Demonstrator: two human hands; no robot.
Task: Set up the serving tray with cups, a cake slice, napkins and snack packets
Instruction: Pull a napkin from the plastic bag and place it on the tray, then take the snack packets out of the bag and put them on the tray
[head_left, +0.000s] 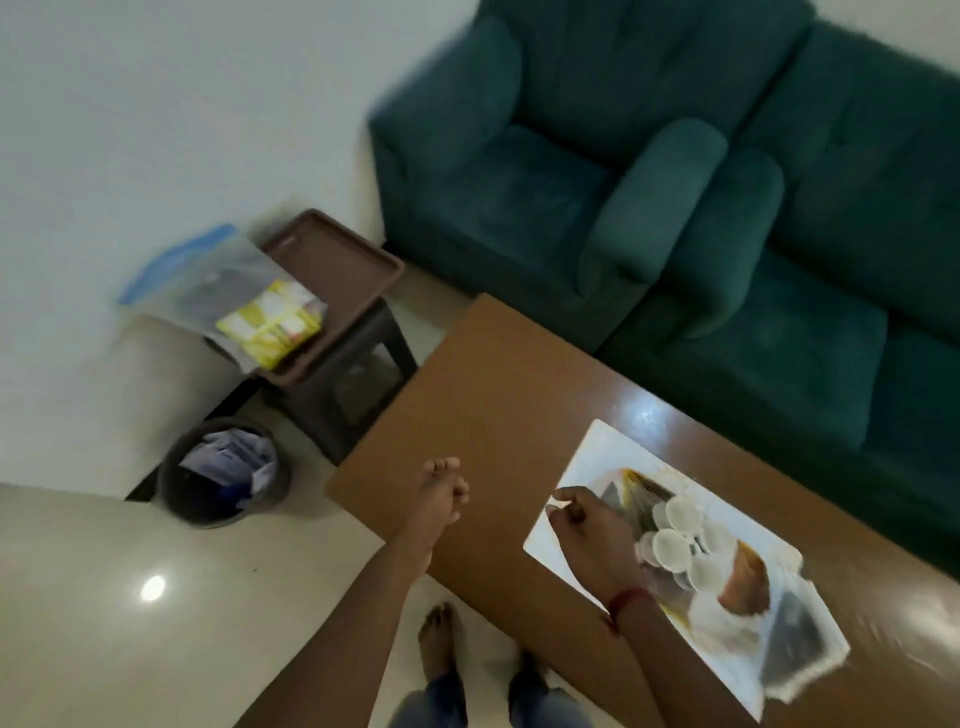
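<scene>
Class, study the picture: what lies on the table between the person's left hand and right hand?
Nothing: only a bare stretch of the brown table separates the left hand from the right hand, as the head view shows.

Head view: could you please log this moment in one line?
tray on table | holds cups, cake slice | left hand empty over table | right hand curled over tray, grip unclear

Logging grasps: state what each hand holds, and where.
Left hand holds nothing. Right hand curls over a corner of the white tray; blur hides whether it pinches anything.
</scene>
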